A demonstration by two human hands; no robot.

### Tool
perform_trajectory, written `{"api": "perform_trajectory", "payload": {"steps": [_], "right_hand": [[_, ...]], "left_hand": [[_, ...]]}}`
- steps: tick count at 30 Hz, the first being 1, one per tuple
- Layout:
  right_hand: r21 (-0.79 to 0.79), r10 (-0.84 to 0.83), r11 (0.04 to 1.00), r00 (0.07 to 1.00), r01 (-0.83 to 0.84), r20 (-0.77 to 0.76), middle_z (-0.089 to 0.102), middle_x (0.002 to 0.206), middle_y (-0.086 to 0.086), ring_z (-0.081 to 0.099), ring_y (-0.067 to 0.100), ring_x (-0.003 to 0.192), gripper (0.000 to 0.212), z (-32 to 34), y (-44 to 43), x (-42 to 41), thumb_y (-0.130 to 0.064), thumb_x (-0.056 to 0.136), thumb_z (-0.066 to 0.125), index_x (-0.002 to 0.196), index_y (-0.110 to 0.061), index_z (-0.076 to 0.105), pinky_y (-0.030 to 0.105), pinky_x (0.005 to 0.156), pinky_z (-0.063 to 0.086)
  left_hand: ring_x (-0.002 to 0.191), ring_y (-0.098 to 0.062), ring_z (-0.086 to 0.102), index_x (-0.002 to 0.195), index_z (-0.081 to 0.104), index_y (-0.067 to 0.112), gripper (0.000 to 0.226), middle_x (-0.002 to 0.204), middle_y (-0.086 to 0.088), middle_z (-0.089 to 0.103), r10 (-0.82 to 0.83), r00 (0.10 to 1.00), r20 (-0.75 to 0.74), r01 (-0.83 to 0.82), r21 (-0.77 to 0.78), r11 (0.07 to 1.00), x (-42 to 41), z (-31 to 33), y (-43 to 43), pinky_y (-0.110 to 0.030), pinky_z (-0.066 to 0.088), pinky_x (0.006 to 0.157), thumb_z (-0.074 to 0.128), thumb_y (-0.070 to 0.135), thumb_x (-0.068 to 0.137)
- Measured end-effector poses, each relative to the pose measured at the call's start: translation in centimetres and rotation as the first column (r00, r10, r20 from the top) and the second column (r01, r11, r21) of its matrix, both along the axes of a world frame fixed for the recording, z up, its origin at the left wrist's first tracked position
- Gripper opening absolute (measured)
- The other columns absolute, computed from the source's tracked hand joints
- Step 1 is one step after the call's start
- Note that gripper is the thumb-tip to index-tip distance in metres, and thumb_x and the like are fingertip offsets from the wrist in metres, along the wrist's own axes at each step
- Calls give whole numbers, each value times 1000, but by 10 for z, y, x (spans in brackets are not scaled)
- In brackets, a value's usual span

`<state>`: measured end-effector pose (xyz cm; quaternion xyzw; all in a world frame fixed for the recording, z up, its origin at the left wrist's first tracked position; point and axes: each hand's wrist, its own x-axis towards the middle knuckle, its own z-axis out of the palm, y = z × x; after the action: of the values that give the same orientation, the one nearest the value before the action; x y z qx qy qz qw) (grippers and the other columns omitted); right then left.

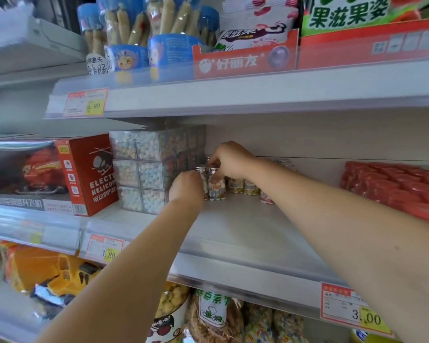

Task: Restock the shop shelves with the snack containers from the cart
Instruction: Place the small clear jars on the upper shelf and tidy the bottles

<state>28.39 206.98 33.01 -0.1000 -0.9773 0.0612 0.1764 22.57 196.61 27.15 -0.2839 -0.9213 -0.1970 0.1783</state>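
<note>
Two small clear snack bottles (216, 185) with silver caps stand on the middle shelf (245, 233), deep toward the back. My left hand (186, 186) wraps around the left bottle from the side. My right hand (229, 158) pinches the silver cap of the right bottle from above. More small snack containers (243, 186) of the same kind stand in a row just right of them, partly hidden behind my right forearm. The cart is out of view.
Stacked clear boxes of pastel candy balls (144, 169) stand left of the bottles, beside a red helicopter toy box (91, 174). Red packs (394, 186) fill the shelf's right end. The shelf above holds sausage tubs (134, 33); bagged snacks (213, 318) sit below.
</note>
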Motion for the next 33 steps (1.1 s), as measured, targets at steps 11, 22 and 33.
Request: {"api": "perform_trajectory", "payload": {"steps": [11,22,33], "right_hand": [[3,-50,999,980,51,-195,49,106,7,51,28,97,42,-16,32,-25,-37,66,84,100,-24,62,29,71,39],[204,-74,970,962,130,-261,60,115,3,45,25,112,43,-28,40,-33,-39,79,73,112,-17,58,37,87,31],[296,-80,941,956,166,-281,55,122,8,45,28,116,37,-21,27,-24,-30,88,65,119,-12,55,37,91,33]], "left_hand": [[113,-28,55,135,29,-7,44,132,-23,44,80,990,-117,-82,-17,996,-10,-11,19,-35,49,84,40,0,93],[125,-31,44,135,30,-4,50,136,-21,40,-139,985,103,143,-27,989,-24,-21,25,-33,39,101,47,8,90],[121,-30,48,131,46,4,37,133,-19,49,-219,964,151,239,-129,963,-26,-22,23,-27,40,95,38,13,95]]}}
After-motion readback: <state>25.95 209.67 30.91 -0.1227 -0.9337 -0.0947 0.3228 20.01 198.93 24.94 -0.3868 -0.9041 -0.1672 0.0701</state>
